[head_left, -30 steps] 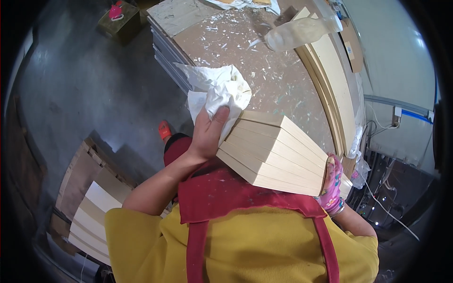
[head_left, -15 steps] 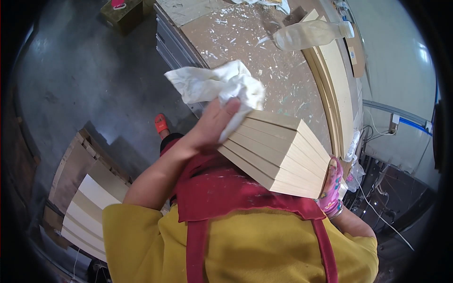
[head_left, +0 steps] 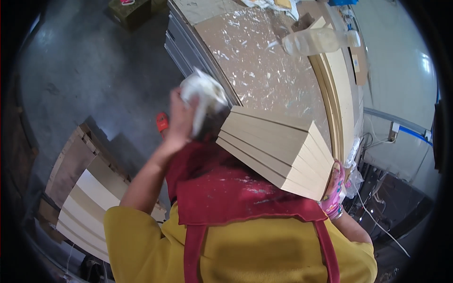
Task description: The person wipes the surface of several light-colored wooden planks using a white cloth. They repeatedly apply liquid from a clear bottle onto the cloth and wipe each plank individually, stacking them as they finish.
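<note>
A crumpled white cloth (head_left: 204, 90) is gripped in my bare left hand (head_left: 181, 113), off to the left of a stack of pale wooden boards (head_left: 269, 141). Motion blurs both the hand and the cloth. The boards lie slanted across my front, pressed together, with dark lines between them and their far end over the workbench edge. My right hand (head_left: 334, 186), in a pink patterned glove, holds the boards' near right end; its fingers are partly hidden behind them.
On the brown workbench (head_left: 264, 61), speckled with white, a translucent plastic bottle (head_left: 321, 41) lies by long curved pale strips (head_left: 337, 94). Boards (head_left: 82, 212) stand at lower left. A cable (head_left: 377, 224) hangs at right. A dark green box (head_left: 130, 14) sits on the floor.
My left hand has pulled the white cloth leftward off the boards, baring their far left end. My right hand still holds the boards. The view has shifted slightly.
</note>
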A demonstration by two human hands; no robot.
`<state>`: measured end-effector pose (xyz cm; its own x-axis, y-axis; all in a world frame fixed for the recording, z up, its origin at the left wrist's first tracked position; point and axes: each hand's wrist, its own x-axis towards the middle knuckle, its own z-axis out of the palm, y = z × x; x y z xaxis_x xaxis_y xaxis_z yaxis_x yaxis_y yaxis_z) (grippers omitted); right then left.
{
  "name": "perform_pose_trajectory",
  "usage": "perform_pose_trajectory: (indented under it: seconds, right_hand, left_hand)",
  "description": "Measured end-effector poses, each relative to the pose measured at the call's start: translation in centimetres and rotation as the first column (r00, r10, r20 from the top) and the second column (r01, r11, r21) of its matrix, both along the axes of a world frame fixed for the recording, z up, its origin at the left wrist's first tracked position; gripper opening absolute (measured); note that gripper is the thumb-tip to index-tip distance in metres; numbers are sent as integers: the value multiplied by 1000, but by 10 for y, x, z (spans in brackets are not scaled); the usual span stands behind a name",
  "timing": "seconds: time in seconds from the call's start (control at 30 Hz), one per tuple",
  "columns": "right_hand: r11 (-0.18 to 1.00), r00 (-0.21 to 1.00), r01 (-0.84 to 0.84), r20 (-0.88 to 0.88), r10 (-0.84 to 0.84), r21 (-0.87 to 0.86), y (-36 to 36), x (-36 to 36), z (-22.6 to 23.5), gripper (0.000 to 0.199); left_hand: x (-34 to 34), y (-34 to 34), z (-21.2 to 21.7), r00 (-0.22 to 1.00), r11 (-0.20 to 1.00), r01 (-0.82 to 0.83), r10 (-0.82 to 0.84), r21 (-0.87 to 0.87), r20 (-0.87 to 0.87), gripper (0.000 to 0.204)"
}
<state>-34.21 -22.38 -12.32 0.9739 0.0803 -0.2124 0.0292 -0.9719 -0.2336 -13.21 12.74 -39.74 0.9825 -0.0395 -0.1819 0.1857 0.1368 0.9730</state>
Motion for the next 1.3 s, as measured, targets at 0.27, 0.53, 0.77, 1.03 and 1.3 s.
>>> perform_pose_trajectory:
  seconds: [0.27, 0.53, 0.77, 1.03, 1.3]
  right_hand:
    - [989, 991, -112, 61, 119, -97, 19, 18, 9, 112]
    - [992, 987, -97, 123, 107, -84, 35, 35, 19, 106]
    - [995, 991, -76, 104, 83, -70, 30, 27, 18, 102]
    - [996, 993, -71, 93, 76, -60, 31, 36, 23, 98]
    - [995, 988, -85, 123, 92, -59, 28, 32, 17, 102]
  left_hand:
    - [116, -21, 129, 914, 912, 400, -391, -88, 107, 41]
    - [169, -104, 106, 584, 588, -209, -566, 781, 582, 57]
    - [166, -111, 127, 286, 89, 3, -955, 996, 85, 62]
    - [244, -244, 101, 708, 866, 285, -480, 412, 519, 95]
    - [215, -223, 145, 677, 849, 348, -520, 397, 520, 98]
